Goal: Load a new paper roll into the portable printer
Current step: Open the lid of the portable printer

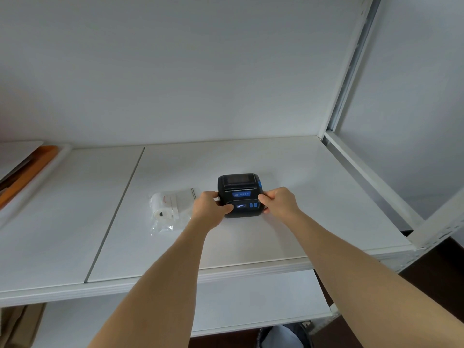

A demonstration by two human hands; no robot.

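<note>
A small black portable printer (239, 189) with blue buttons and a blue label sits on the white shelf (313, 187), its lid closed. My left hand (209, 209) grips its left side, thumb on the front panel. My right hand (280, 200) grips its right side. Just left of the printer lies a white paper roll (163, 205) inside a clear plastic bag (183, 199), touching nothing but the shelf.
A white metal shelf upright (351, 79) and cross rails (371, 177) stand at the right. Orange and white flat items (27, 164) lean at the far left. A seam (118, 209) splits the shelf boards. A lower shelf (251, 300) shows beneath.
</note>
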